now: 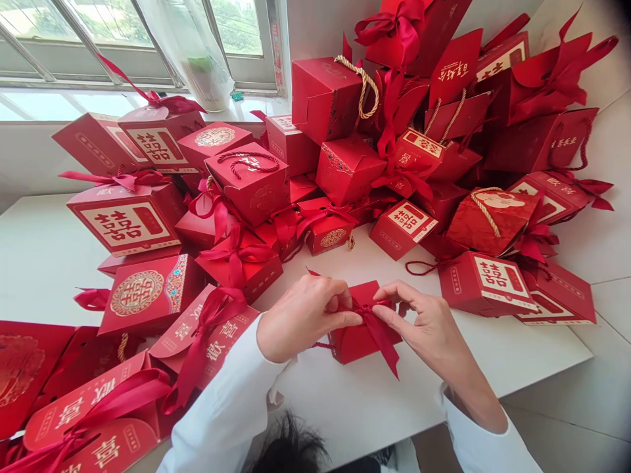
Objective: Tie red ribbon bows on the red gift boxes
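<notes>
Sleeves of white cloth (221,401) lie nearest us, and just beyond them we see two hands working over the table (340,414). The left hand (302,316) and the right hand (428,323) each have thumb and fingers closed in a pinch on a red ribbon (382,336), one either side of its knot. The ribbon crosses a small red box (348,343), which rests on the table between the hands, one tail hanging towards us. We judge the step in hand to be tying or shaping a bow; the next move seems to call for an even, gentle pull outward, so the box keeps its shape. Farther off, we see more red gift boxes (345,167) heaped, then a barred window (241,26).
</notes>
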Demonstrator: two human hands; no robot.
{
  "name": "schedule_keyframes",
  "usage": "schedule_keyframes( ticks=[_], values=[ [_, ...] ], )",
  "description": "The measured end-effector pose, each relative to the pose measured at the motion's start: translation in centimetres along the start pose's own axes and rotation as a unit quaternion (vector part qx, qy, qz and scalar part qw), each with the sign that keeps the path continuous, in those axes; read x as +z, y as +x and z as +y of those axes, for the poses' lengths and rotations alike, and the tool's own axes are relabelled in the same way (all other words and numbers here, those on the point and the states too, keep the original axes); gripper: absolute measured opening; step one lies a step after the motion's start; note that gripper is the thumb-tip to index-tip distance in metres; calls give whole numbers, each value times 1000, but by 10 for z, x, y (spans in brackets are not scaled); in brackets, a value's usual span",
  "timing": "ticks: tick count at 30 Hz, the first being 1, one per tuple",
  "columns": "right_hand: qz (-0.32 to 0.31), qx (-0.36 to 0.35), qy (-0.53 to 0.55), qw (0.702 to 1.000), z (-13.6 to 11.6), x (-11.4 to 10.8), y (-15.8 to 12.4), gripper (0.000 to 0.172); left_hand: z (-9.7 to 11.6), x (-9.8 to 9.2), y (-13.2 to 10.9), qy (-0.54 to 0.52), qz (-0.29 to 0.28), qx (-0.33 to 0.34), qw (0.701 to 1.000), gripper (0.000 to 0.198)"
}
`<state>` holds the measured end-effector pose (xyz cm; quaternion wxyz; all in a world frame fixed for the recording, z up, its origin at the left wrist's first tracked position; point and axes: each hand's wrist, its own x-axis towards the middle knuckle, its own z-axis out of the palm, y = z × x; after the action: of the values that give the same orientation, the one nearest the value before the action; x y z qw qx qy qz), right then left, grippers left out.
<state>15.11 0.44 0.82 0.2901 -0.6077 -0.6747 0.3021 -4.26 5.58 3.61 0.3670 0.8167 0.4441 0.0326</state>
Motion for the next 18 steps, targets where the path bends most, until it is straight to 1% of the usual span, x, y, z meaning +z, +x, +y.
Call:
schedule_keyframes(
  ticks=[3, 6, 12, 15, 18],
  values=[
    [-6, 7, 13, 1000, -1, 2, 0, 4, 3, 9, 2, 40, 27, -35, 998, 10],
    [0, 11, 20, 1000, 1, 2, 0, 8, 4, 12, 3, 60, 36, -45, 997, 10],
    [11, 44, 69, 997, 7, 4, -1, 8, 4, 2, -5, 34, 47, 0, 998, 15],
    [26, 60, 78, 995, 8, 5, 0, 6, 11, 0, -10, 32, 41, 29, 998, 10],
    [30, 71, 86, 993, 7, 6, 1, 6, 19, 1, -12, 53, 49, 78, 994, 9]
  ],
)
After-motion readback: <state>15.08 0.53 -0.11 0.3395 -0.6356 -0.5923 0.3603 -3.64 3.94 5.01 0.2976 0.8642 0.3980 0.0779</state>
